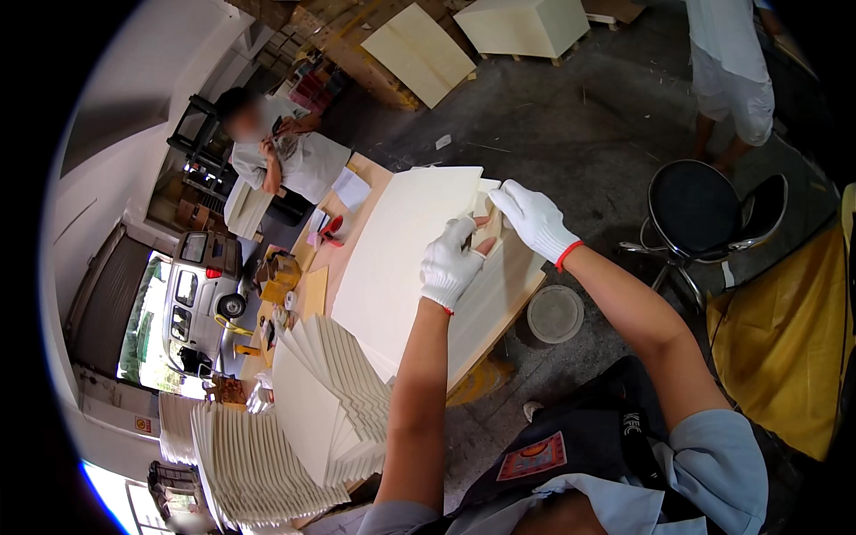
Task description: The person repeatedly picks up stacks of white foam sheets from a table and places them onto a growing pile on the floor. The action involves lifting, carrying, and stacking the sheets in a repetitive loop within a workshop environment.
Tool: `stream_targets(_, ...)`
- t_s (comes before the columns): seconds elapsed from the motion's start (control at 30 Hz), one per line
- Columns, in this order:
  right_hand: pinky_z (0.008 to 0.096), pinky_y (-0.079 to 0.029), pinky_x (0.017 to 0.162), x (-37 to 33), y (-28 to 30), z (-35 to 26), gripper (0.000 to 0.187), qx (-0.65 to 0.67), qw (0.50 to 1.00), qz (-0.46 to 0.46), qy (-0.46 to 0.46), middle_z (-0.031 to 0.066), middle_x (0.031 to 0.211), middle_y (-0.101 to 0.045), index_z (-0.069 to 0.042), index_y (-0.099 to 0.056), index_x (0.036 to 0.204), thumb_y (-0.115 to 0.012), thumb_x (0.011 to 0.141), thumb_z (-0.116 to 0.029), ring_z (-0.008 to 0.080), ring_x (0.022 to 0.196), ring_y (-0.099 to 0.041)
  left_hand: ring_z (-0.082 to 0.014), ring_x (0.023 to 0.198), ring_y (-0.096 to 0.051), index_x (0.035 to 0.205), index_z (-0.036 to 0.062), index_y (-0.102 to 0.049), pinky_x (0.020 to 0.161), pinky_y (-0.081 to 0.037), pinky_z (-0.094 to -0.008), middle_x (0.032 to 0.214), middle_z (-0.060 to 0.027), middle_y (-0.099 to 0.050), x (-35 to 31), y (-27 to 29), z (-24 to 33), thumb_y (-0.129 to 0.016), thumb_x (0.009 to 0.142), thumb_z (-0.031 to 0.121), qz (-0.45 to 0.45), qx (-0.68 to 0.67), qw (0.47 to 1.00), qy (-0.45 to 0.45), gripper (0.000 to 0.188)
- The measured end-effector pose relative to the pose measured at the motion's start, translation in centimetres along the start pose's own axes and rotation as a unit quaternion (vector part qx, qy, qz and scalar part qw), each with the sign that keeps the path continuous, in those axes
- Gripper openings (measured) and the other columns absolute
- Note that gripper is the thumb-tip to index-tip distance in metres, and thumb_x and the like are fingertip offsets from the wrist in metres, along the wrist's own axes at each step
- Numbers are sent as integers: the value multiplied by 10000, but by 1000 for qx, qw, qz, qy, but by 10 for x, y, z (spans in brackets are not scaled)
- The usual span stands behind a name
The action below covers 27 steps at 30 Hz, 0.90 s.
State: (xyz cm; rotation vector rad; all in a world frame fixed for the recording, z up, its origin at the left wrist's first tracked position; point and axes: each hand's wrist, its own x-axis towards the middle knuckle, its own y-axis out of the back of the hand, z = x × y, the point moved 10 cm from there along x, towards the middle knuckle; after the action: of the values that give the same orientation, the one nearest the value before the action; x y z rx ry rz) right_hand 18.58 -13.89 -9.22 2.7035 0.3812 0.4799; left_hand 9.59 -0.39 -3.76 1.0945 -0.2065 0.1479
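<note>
Your left hand [451, 264] and right hand [533, 218], both in white gloves, meet on a small pale wooden piece [489, 228] held just above the large cream board [406, 259] on the bench [522, 290]. Fingers of both hands are pinched narrow around it, left from below, right from above. Its long axis seems to run away from you; its far end is hidden

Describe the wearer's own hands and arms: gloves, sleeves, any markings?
Both the left hand and the right hand wear white knit work gloves with a thin red band at the cuff. The forearms are bare from wrist to above the elbow. Short light blue sleeves cover the upper arms. No watch, jewellery or cables show.
</note>
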Motion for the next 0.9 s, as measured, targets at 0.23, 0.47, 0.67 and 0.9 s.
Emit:
stream_targets(0.23,534,-501,797,0,1,0,499,6,1000,-7,-6,185,904,-724,-99,-608,1115,-404,1090,-553,431,914,-684,-292,813,-689,1243,216,-740,779,-555,-391,982,-97,-685,2,-2,-6,-778,910,215,4,-10,1000,-5,336)
stream_targets(0.47,542,-495,781,0,-1,-1,508,10,1000,1,2,200,883,-714,-93,-592,1086,-402,1089,-565,441,901,-680,-308,828,-696,1258,227,-731,781,-557,-400,998,-102,-688,0,6,-4,-754,922,202,53,-37,996,-53,337)
stream_targets(0.67,549,-489,772,0,1,2,509,2,1000,8,8,206,869,-706,-90,-578,1072,-400,1088,-566,446,886,-675,-250,780,-642,1263,173,-737,759,-527,-354,920,-104,-643,0,1,5,-774,910,170,14,11,999,-40,355)
stream_targets(0.9,540,-493,788,0,0,2,515,17,1000,2,-3,205,890,-710,-93,-583,1081,-399,1086,-574,444,905,-674,-324,821,-698,1239,233,-739,772,-562,-412,986,-117,-677,1,0,2,-749,926,205,2,-7,1000,-20,314)
